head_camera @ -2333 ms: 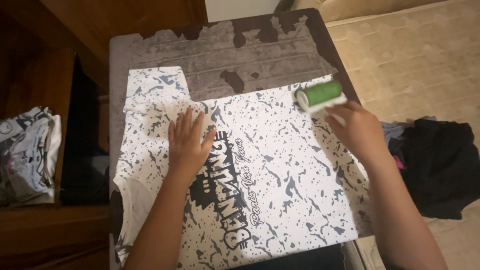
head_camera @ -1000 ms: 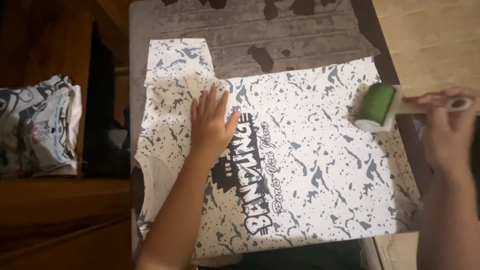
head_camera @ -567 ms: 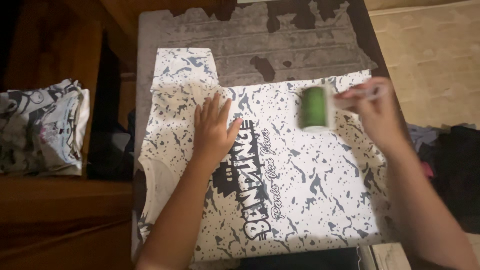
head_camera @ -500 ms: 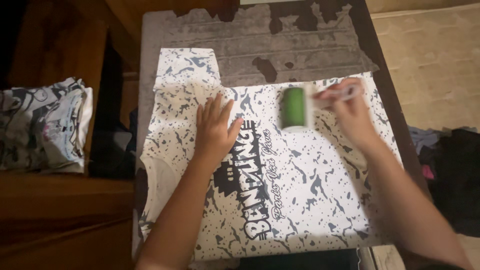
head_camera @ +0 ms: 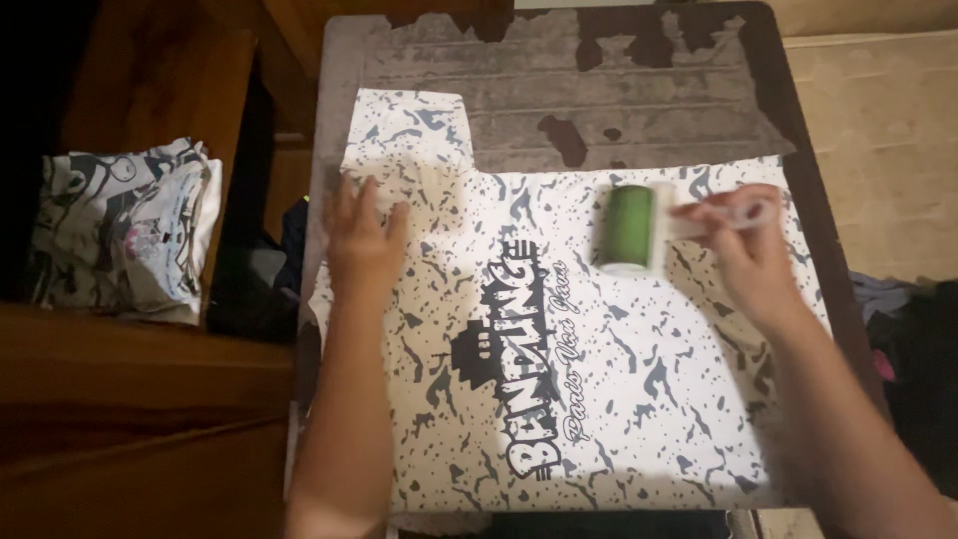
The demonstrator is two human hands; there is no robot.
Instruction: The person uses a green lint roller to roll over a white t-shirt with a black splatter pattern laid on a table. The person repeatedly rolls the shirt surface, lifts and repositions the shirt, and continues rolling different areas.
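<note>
A white T-shirt (head_camera: 619,369) with dark speckles and a black print lies flat on a worn grey board (head_camera: 559,90). My left hand (head_camera: 361,240) rests flat, fingers apart, on the shirt near its left shoulder and sleeve. My right hand (head_camera: 750,262) grips the white handle of a lint roller (head_camera: 631,228) with a green drum. The drum lies on the shirt's upper middle, to the left of my right hand.
A folded stack of printed clothes (head_camera: 125,235) sits on the wooden surface at the left. Dark garments (head_camera: 913,349) are piled at the right edge. Beige flooring (head_camera: 878,130) lies beyond the board on the right.
My left hand has slid left, off the print toward the shirt's shoulder. The roller swept left across the shirt, then came back slightly right. The camera view has shifted.
</note>
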